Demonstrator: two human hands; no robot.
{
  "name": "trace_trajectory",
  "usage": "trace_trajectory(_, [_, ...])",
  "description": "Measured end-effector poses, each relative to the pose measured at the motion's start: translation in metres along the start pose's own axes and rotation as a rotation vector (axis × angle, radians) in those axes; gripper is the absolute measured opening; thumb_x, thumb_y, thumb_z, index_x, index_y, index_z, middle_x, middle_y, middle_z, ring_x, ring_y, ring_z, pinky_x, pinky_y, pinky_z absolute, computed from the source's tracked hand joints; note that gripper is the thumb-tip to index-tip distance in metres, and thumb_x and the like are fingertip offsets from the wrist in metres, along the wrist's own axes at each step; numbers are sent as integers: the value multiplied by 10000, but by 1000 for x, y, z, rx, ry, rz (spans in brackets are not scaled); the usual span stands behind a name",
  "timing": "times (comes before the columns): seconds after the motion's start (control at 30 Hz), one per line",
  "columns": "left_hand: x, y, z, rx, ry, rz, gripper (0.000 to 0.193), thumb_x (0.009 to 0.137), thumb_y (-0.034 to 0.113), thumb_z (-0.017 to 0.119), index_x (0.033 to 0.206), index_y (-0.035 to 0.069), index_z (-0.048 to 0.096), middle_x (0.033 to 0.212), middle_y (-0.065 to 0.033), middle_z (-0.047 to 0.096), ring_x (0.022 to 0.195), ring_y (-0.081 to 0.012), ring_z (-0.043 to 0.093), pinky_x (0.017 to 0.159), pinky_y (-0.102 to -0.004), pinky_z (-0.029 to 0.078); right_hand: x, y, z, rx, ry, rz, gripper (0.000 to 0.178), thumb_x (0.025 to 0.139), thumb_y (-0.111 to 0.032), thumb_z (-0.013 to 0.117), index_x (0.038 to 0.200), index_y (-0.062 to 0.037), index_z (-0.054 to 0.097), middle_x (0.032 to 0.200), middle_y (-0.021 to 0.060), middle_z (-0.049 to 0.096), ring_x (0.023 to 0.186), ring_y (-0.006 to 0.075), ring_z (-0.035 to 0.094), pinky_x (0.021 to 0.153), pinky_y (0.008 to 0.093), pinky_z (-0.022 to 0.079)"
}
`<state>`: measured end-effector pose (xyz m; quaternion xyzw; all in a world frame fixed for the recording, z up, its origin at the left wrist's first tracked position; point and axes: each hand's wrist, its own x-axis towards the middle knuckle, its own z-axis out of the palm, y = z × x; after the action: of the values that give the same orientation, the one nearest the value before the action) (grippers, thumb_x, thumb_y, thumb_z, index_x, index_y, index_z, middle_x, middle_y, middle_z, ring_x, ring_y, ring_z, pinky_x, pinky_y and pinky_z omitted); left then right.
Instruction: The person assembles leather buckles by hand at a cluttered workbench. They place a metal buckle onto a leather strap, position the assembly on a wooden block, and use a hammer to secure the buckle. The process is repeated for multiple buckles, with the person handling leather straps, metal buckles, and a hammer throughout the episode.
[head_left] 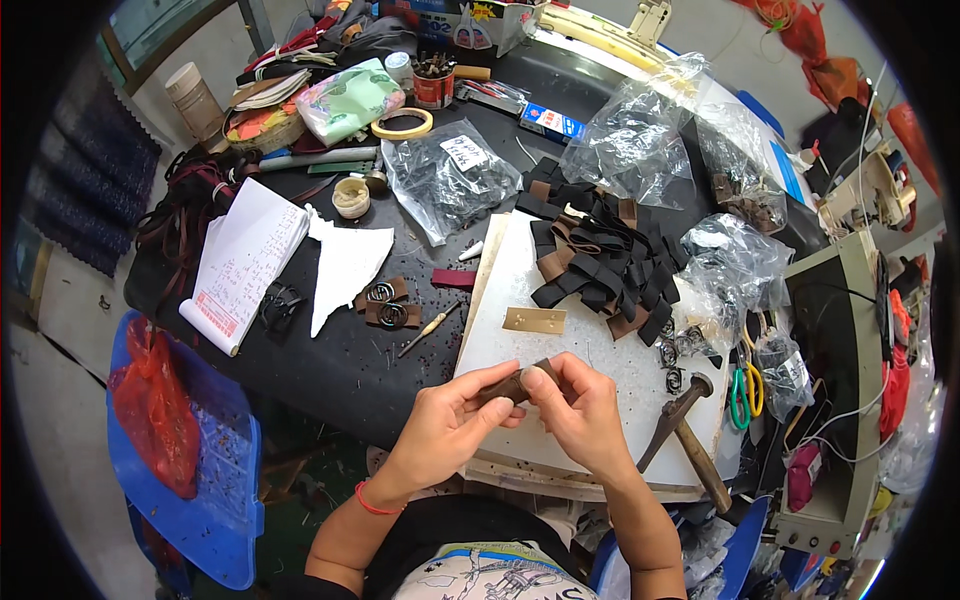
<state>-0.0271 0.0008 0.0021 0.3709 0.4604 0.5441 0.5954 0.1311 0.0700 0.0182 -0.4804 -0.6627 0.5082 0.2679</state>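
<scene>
Both of my hands meet over the near edge of a white work board [500, 285]. Between them is a folded brown strap [512, 386], pinched by the fingers and thumbs of my left hand [452, 425] and my right hand [585, 412]. The underside of the strap is hidden by my fingers. Just beyond it lies a flat tan strip with small holes [534, 320]. A heap of black and brown straps [605, 255] covers the board's far part. To the right of my right hand rests a hammer [703, 465] with a wooden handle.
Scissors with green handles [739, 398] and yellow handles [756, 392] lie at the right, near black metal buckles [672, 380]. Leftward are an awl [430, 330], ring buckles on brown straps [385, 305] and a notepad [245, 255]. Clear plastic bags [450, 175] lie farther back. A blue stool [225, 450] stands left.
</scene>
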Motion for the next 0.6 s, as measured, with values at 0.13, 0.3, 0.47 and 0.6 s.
trace_trajectory(0.13, [-4,0,6,23,29,38,330,925,0,575,1242,-85,543,1057,-152,674,945,-155,667,835,-274,555,0,-10,-1,-208,63,-188,205,883,-141,674,767,6,589,617,98,585,496,153,524,463,298,392])
trace_trajectory(0.3, [-2,1,15,86,146,89,246,931,-7,564,1162,-91,585,994,-140,683,906,-151,673,810,-276,568,-4,-13,10,-279,195,-360,192,848,-110,699,750,-2,574,665,120,582,525,250,550,471,341,415])
trace_trajectory(0.47, [15,4,2,-189,35,-69,216,950,18,547,1127,-98,592,939,-119,682,875,-144,673,818,-272,570,-6,-9,24,-529,362,-635,184,836,-81,705,760,-21,549,658,109,524,533,274,524,473,368,414])
trace_trajectory(0.6, [6,6,2,-302,8,-78,334,959,8,517,1273,-103,489,1092,-149,638,963,-171,662,879,-285,554,2,-11,21,-461,352,-538,190,839,-79,704,761,-25,539,661,100,526,532,267,523,474,365,418])
